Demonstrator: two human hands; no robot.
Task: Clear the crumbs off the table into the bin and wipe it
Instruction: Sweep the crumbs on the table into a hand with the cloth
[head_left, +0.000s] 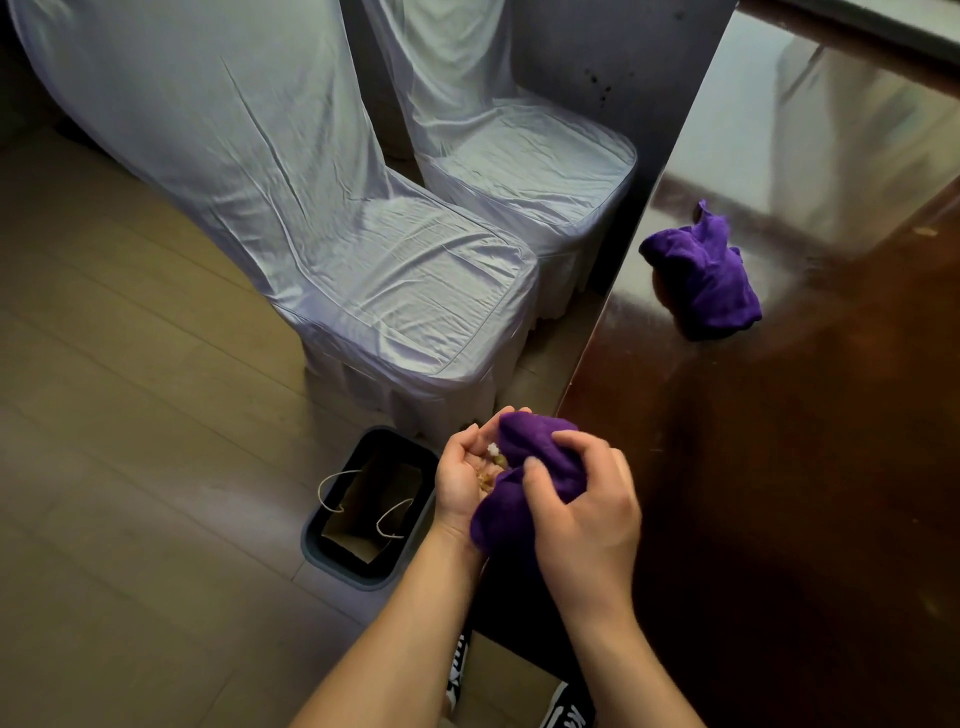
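Observation:
My left hand (462, 480) is cupped palm up just off the corner of the dark glossy table (779, 441), with brown and white crumbs (491, 465) lying in the palm. My right hand (582, 499) grips a purple cloth (535, 467) bunched against the left palm, partly covering it. A dark rectangular bin (317, 525) stands on the floor just left of and below my hands, with a brown paper bag (374, 499) with string handles inside it. A second purple cloth (701, 270) lies crumpled on the table near its left edge.
Two chairs with pale fabric covers (405, 270) stand side by side left of the table, the nearer one right behind the bin. The floor (130, 415) is light wood planks. My feet in dark shoes (566, 701) show at the bottom.

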